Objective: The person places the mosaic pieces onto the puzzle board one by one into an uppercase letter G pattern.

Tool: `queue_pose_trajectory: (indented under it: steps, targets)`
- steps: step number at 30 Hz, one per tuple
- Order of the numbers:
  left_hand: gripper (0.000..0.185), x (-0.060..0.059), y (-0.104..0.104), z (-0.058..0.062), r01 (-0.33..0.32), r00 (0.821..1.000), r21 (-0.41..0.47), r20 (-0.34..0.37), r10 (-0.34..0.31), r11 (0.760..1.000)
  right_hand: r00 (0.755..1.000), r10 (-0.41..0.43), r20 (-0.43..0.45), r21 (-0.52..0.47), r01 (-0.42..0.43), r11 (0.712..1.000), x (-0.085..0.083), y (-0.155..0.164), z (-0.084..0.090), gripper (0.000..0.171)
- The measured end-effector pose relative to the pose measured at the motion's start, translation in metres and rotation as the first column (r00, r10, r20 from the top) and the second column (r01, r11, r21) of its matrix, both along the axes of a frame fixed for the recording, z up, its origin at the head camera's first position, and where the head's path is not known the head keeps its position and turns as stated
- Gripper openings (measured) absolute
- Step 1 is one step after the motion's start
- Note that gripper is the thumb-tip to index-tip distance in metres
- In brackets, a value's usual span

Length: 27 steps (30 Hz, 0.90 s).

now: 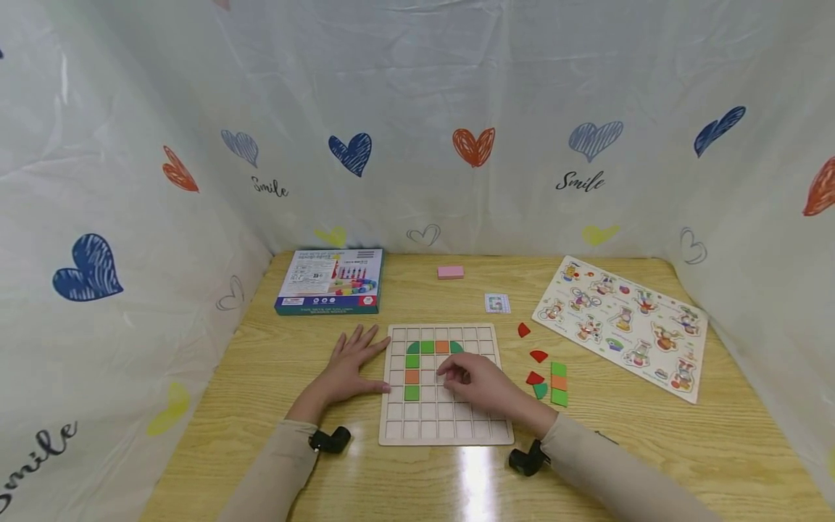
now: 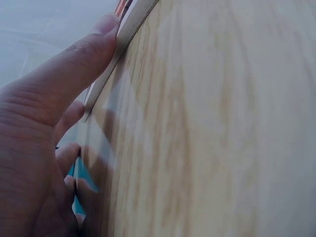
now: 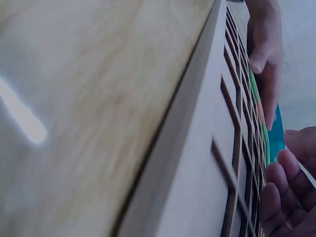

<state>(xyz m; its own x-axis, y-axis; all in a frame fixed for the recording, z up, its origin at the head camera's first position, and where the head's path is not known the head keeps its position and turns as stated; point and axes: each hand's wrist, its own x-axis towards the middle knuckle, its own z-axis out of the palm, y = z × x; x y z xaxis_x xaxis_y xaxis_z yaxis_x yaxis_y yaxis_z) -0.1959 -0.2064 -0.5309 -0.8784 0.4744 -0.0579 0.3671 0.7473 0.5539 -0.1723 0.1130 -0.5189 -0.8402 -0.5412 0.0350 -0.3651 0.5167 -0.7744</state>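
Note:
A square wooden grid board (image 1: 446,431) lies on the table with green, orange and dark-green tiles set along its top and left cells. An orange tile (image 1: 412,376) sits between green ones in the left column. My left hand (image 1: 349,370) rests left of the board, fingers spread; in the left wrist view its thumb (image 2: 84,64) touches the board's edge. My right hand (image 1: 479,380) hovers over the board's right half with loosely curled fingers (image 3: 276,182). No tile shows in it, and its palm side is hidden in the head view.
Right of the board lie red quarter-round pieces (image 1: 536,378), a dark-green one (image 1: 540,391) and a strip of square tiles (image 1: 559,370). Behind are a picture puzzle board (image 1: 607,348), a small pattern card (image 1: 497,303), a pink block (image 1: 450,272) and a flat box (image 1: 329,283).

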Motion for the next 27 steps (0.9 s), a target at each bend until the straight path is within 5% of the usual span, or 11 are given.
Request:
queue_pose_trajectory:
  steps: [14,27]
  targets:
    - [0.096,0.000,-0.001,-0.003,0.001,1.000,-0.001,-0.013,-0.001,1.000,0.976,-0.204,-0.073,0.016,0.206,0.978,-0.022,0.068,0.000,0.014]
    - [0.096,0.000,0.000,-0.001,-0.001,1.000,-0.004,-0.002,0.001,1.000,0.891,-0.428,-0.152,0.113,0.446,0.888,-0.047,0.107,-0.004,0.039]
